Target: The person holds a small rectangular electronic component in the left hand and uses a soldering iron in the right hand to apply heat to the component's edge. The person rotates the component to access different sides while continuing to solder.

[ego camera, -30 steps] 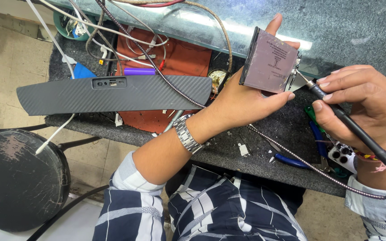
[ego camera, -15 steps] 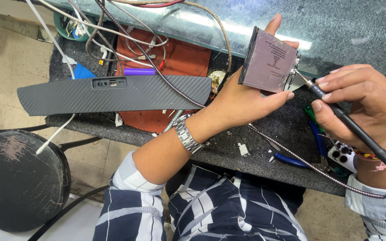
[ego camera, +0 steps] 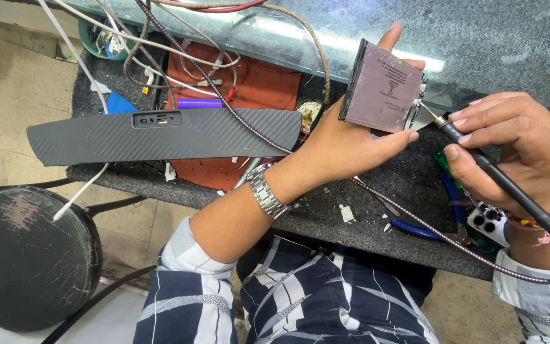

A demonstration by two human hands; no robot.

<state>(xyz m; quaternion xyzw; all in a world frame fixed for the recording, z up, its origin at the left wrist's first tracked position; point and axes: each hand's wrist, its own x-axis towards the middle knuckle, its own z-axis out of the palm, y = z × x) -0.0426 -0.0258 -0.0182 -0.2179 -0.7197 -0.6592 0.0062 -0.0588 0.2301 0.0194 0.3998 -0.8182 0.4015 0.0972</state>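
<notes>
I see my left hand at about one o'clock, its fingers curled closed around a flat square purplish module held upright, while my right hand at three o'clock pinches a soldering iron shut, its tip touching the module's right edge. Below lies a dark speckled tabletop with a long carbon-pattern panel at ten o'clock, tangled cables, blue-handled pliers, and a round black stool at eight o'clock on the floor.
</notes>
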